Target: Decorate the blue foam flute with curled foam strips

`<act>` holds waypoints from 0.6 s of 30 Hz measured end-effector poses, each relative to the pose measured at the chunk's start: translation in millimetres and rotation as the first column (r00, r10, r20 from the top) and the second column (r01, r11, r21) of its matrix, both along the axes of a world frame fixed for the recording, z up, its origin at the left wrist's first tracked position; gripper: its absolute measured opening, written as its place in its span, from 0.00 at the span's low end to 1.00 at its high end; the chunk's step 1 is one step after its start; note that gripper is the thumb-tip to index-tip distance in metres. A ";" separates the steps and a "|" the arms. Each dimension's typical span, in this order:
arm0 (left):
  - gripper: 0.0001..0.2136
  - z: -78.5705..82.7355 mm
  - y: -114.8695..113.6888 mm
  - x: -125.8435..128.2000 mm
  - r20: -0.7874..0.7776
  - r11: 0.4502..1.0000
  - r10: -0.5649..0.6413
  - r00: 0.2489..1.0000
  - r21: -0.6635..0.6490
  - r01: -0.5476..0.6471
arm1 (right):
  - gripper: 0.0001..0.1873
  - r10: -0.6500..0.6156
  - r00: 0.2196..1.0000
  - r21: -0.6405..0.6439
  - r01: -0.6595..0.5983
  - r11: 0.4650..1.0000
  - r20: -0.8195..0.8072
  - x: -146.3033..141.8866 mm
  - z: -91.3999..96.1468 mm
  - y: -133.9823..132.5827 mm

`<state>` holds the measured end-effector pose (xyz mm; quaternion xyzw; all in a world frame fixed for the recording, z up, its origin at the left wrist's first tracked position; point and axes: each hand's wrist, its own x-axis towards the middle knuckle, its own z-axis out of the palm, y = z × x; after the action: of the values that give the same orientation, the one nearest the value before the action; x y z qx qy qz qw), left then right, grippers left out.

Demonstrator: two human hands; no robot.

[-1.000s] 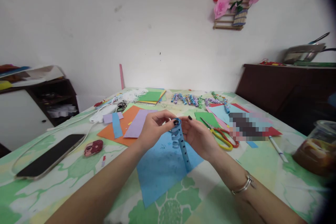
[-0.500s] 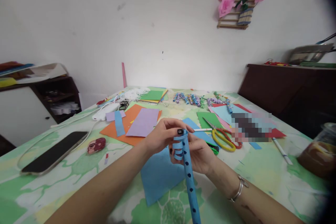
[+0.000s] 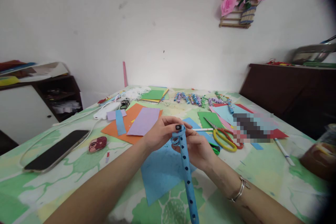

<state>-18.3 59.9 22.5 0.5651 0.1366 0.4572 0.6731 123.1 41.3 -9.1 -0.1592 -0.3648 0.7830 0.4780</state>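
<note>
Paper tube point(image 3: 187, 175), blue with dark spots, held slanting above the near part of the table point(image 3: 257, 175), mouth uppermost and lower end out of view at six o'clock. At eleven o'clock from the tube's middle, right beside the mouth, thin curled strips point(image 3: 175, 140) of the same blue. Also toward eleven, left hand point(image 3: 159, 133), pinched closed at the mouth with a dark-nailed thumb on the near side. At one o'clock, right hand point(image 3: 201, 150), curled round from behind and closed against the tube (fingertips partly hidden, so cannot tell how tightly). Around that wrist, a silver bracelet point(image 3: 239, 190).

Behind the tube, toward nine, a flat blue sheet point(image 3: 160, 178). At one, just past the right fingers, a white pen point(image 3: 203, 130). Between one and two, yellow-and-red scissors point(image 3: 215, 136), with blades over a green sheet point(image 3: 210, 116). Between ten and eleven, a purple sheet point(image 3: 144, 121), partly over an orange sheet point(image 3: 111, 131) at ten. Toward nine, a red case point(image 3: 97, 144) and, farther out, a phone point(image 3: 57, 149). Well off at twelve, a row of paper curls point(image 3: 194, 99). Near three, a jar point(image 3: 319, 159) with brown contents.
</note>
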 end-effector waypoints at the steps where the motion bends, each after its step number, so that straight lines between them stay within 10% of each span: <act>1: 0.05 1.0 0.7 -1.6 0.012 1.000 0.011 1.000 -0.008 -0.011 | 0.15 -0.025 1.000 0.010 0.025 1.000 0.001 2.1 0.7 2.2; 8: 0.08 8.8 4.7 -11.5 0.085 0.991 0.135 0.987 -0.029 -0.133 | 0.09 -0.227 0.957 0.254 0.177 0.951 0.181 16.4 11.1 12.1; 15: 0.09 8.8 7.8 -12.1 0.029 0.969 0.230 0.973 -0.099 -0.226 | 0.07 -0.540 0.729 0.645 0.178 0.743 0.421 19.1 16.5 12.6; 18: 0.10 6.0 9.4 -11.2 0.001 0.951 0.271 0.963 -0.157 -0.267 | 0.08 -0.474 0.744 0.622 0.102 0.776 0.470 16.5 14.1 11.9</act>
<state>-29.5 69.3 28.5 0.4818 0.2398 0.5389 0.6481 139.6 53.2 5.0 -0.3101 -0.6789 0.4595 0.4814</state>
